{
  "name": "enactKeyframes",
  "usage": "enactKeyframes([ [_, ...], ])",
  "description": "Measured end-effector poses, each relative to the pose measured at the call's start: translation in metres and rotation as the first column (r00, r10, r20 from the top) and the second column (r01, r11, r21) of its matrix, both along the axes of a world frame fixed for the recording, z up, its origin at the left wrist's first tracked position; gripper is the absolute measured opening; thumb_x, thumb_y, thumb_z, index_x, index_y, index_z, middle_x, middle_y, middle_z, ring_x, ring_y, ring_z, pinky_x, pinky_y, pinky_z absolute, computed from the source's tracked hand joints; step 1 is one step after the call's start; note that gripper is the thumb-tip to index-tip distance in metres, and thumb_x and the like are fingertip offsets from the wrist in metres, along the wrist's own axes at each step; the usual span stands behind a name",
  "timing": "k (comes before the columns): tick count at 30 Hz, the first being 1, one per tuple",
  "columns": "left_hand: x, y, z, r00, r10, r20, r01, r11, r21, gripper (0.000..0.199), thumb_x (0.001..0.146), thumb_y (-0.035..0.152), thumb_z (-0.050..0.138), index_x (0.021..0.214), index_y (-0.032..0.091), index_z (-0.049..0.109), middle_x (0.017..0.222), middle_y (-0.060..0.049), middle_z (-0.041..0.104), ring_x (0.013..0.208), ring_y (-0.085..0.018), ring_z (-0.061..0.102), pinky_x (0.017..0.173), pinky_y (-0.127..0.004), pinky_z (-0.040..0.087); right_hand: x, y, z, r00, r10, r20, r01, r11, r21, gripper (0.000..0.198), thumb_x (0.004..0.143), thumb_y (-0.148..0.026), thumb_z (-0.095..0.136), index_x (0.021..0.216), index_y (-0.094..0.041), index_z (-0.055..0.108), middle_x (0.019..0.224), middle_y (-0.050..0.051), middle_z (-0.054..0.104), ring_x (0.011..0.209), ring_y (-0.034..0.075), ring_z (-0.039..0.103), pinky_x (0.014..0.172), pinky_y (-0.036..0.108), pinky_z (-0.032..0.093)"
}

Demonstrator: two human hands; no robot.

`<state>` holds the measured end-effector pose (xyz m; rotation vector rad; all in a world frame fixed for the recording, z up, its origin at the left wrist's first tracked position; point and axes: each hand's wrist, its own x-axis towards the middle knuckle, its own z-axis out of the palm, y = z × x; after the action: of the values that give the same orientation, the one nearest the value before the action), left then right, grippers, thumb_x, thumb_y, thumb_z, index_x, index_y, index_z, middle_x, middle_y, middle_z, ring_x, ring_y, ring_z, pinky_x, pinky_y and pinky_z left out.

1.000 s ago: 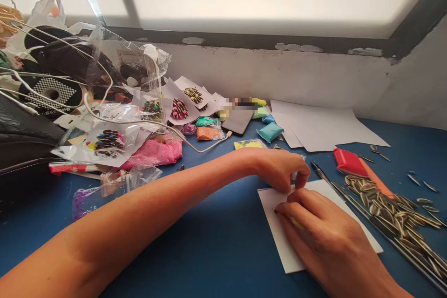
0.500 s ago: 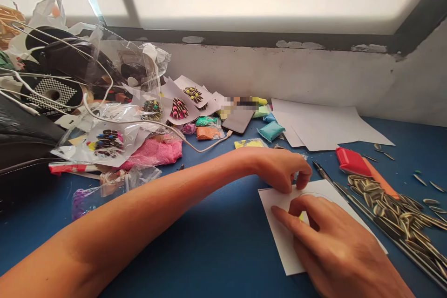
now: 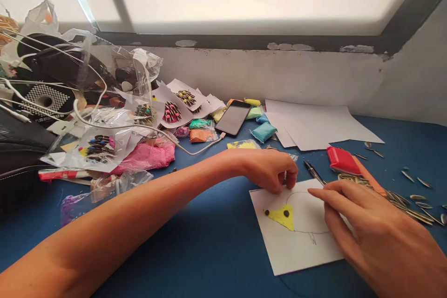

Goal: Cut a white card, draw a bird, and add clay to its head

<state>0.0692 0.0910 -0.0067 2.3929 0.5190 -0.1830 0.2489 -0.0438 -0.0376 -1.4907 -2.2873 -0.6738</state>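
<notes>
A white sheet of paper [image 3: 289,253] lies on the blue table, with a pencilled rounded outline on it. Stuck to its left part is a flat yellow clay piece [image 3: 279,215], pointed at the left, bearing two dark dots. My left hand [image 3: 272,167] rests on the sheet's far edge, fingers curled down and inward; whatever they hold is hidden. Over the sheet's right side is my right hand [image 3: 380,233], its index finger and thumb stretched out and apart, with nothing visible between them. A pen [image 3: 313,172] lies just beyond the paper, partly covered by this hand.
Sunflower seeds [image 3: 408,205] and a red clay packet [image 3: 344,160] lie on the right. Blank sheets [image 3: 310,123] sit by the wall. Behind my left arm are a phone [image 3: 233,118], a white cable [image 3: 160,132], clay packets [image 3: 264,132] and seed-covered paper pieces [image 3: 172,111].
My right hand has moved right, off the yellow clay piece, uncovering it and the pencilled outline. My left hand keeps its place on the paper's far edge. The view has shifted slightly.
</notes>
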Motion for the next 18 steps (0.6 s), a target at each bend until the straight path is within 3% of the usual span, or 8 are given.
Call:
enactKeyframes([
  [4, 0.001, 0.000, -0.001, 0.999, 0.036, 0.009, -0.036, 0.999, 0.024, 0.033, 0.073, 0.013, 0.058, 0.106, 0.014, 0.063, 0.093, -0.001, 0.065, 0.076, -0.012, 0.058, 0.060, -0.020, 0.042, 0.008, 0.000, 0.000, 0.994, -0.069, 0.082, 0.067, 0.998, 0.021, 0.038, 0.096, -0.026, 0.033, 0.092, -0.021, 0.071, 0.088, 0.007, 0.075, 0.073, 0.022, 0.072, 0.051, 0.033, 0.054],
  [11, 0.002, -0.002, -0.003, 0.999, 0.039, 0.031, -0.040, 0.999, 0.028, 0.027, 0.076, 0.017, 0.058, 0.102, 0.017, 0.064, 0.088, 0.000, 0.066, 0.072, -0.012, 0.057, 0.058, -0.021, 0.041, 0.014, -0.004, 0.007, 0.986, -0.129, 0.109, 0.125, 0.991, 0.037, 0.035, 0.092, -0.021, 0.035, 0.098, -0.022, 0.069, 0.094, 0.007, 0.075, 0.077, 0.024, 0.072, 0.057, 0.037, 0.057],
  [14, 0.004, -0.008, -0.003, 0.995, 0.096, 0.040, -0.100, 0.989, 0.111, 0.028, 0.080, 0.024, 0.057, 0.107, 0.017, 0.062, 0.088, -0.001, 0.066, 0.073, -0.014, 0.056, 0.058, -0.023, 0.039, 0.024, -0.002, 0.010, 0.982, -0.170, 0.085, 0.166, 0.985, 0.053, 0.030, 0.092, -0.026, 0.037, 0.085, -0.024, 0.066, 0.077, 0.007, 0.073, 0.060, 0.024, 0.068, 0.043, 0.035, 0.051],
  [18, 0.008, -0.017, -0.003, 0.991, 0.126, 0.053, -0.135, 0.964, 0.231, 0.018, 0.082, 0.027, 0.056, 0.096, 0.018, 0.061, 0.090, -0.004, 0.066, 0.077, -0.017, 0.056, 0.060, -0.026, 0.038, 0.033, 0.001, 0.012, 0.985, -0.169, 0.034, 0.169, 0.986, 0.002, 0.023, 0.088, -0.028, 0.047, 0.066, -0.026, 0.053, 0.058, 0.003, 0.064, 0.042, 0.021, 0.060, 0.028, 0.028, 0.035],
])
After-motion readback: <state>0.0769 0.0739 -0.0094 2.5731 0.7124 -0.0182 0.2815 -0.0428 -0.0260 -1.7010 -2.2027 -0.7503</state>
